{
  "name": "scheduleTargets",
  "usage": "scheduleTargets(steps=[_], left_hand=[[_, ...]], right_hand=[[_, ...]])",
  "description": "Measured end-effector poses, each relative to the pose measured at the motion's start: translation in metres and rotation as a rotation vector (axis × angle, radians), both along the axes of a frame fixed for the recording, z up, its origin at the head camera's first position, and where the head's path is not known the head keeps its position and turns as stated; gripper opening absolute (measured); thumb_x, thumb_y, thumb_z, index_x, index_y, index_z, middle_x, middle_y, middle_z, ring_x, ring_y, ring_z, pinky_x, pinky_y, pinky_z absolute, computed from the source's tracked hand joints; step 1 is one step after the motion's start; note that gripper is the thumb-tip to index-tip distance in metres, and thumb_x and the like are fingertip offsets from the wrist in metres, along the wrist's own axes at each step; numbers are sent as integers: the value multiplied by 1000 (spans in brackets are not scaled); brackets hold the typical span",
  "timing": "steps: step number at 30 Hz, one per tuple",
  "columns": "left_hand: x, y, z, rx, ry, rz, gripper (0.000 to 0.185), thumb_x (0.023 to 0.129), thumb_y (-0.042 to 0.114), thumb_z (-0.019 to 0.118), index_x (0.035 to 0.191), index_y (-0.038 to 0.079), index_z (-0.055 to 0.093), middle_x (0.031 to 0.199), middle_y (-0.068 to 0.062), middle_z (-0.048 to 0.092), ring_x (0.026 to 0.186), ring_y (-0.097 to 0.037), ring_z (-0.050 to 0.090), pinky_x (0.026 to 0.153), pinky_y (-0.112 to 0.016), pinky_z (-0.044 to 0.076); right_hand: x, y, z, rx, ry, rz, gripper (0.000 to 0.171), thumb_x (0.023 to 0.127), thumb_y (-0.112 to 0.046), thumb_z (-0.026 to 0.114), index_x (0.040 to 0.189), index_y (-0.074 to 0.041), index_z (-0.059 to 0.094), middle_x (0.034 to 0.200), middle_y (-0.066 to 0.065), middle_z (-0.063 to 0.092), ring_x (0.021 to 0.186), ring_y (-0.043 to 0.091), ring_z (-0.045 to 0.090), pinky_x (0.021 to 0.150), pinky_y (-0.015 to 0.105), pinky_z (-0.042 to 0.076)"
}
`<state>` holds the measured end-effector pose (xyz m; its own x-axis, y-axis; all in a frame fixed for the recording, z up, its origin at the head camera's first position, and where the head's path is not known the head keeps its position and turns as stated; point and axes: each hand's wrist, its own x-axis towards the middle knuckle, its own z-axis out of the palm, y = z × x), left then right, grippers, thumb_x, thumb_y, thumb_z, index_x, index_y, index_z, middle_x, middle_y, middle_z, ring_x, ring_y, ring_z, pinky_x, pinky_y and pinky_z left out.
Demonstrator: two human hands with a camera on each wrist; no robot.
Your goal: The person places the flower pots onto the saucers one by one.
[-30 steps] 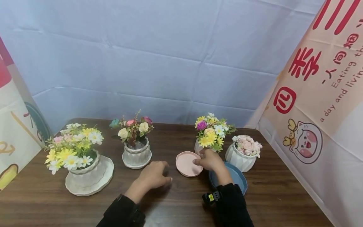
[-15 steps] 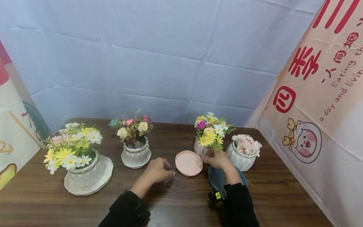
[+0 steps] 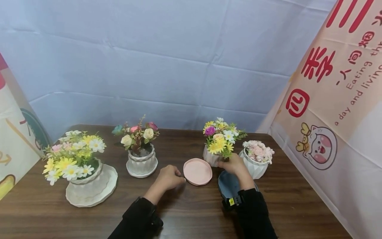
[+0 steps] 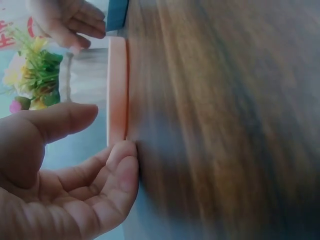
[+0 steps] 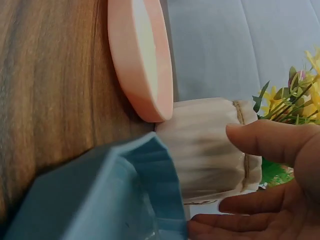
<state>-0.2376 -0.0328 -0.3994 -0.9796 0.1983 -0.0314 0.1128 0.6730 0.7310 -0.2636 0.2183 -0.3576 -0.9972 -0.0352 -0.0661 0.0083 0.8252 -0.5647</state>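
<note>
Our left hand [image 3: 169,177] rests on the table [image 3: 191,212] with loosely curled fingers holding nothing, fingertips at the near-left rim of the pink saucer [image 3: 197,171], while our right hand [image 3: 235,165] reaches around the small ribbed pot of yellow flowers [image 3: 212,158], fingers spread wide and not yet closed on it. We count four flower pots: two already sit on white saucers at the left, and two stand bare on the table. The pink saucer and the blue saucer [image 3: 227,186] lie empty beside them, so we judge the work about half done.

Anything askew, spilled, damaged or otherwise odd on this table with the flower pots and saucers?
Nothing spilled or broken. One mismatch: the two left pots stand on saucers, while the yellow-flower pot and pink-flower pot stand on bare table, with the pink saucer and blue saucer lying unused.
</note>
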Motion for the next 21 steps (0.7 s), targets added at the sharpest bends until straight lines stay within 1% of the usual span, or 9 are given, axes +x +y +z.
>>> scheduleTargets(steps=[3,6,7,9,11,14,16,18,21], left_hand=[[-1,2,0,-2,-1,10,17,72,16,74,73,3,64,65,-2,58,63,-16,54,59,-30,47],[-2,5,2,-39,0,14,18,72,17,74,68,4,61,63,0,54,60,-15,50,55,-29,44],[-2,6,2,-54,0,17,20,72,17,73,66,5,59,62,0,52,59,-15,48,54,-28,43],[-3,9,3,-81,-3,26,25,72,18,73,61,6,54,59,1,47,56,-15,44,50,-28,38],[-4,12,3,-103,-13,38,27,72,19,72,60,6,52,59,0,45,55,-16,42,49,-28,36],[-6,15,3,-125,-32,53,25,72,21,72,65,4,54,63,-2,48,58,-19,45,53,-31,40],[-7,16,3,-141,-45,58,24,73,22,71,71,3,57,68,-4,52,63,-20,49,59,-34,44],[-9,18,3,-153,-55,60,25,73,23,71,73,2,58,69,-6,54,65,-22,50,63,-36,45],[-10,19,2,-162,-68,61,27,73,25,70,71,2,56,68,-7,53,65,-23,49,65,-37,45]], right_hand=[[-3,0,-2,-3,12,13,36,85,-20,65,114,1,60,103,20,59,96,37,55,76,47,44],[-6,1,-4,-19,43,24,46,86,-21,64,124,1,53,114,24,55,105,40,52,83,50,42],[-8,2,-4,-30,54,26,47,86,-21,64,125,1,52,115,24,55,105,39,51,83,50,42],[-11,3,-6,-68,72,35,47,86,-21,64,126,0,52,110,22,57,97,36,55,78,48,43],[-14,3,-7,-107,82,33,44,86,-21,65,123,-1,54,100,17,59,85,30,57,72,44,44],[-17,3,-9,-145,86,38,41,85,-21,67,119,0,57,91,13,61,72,24,57,68,41,45],[-19,2,-10,-161,91,32,40,84,-20,68,118,-1,58,94,14,62,73,25,58,70,42,45],[-20,2,-11,-182,113,41,44,83,-19,69,120,0,56,105,17,60,84,29,59,76,45,45],[-22,1,-11,-232,163,61,52,81,-15,71,126,1,51,118,22,54,103,35,53,86,48,42]])
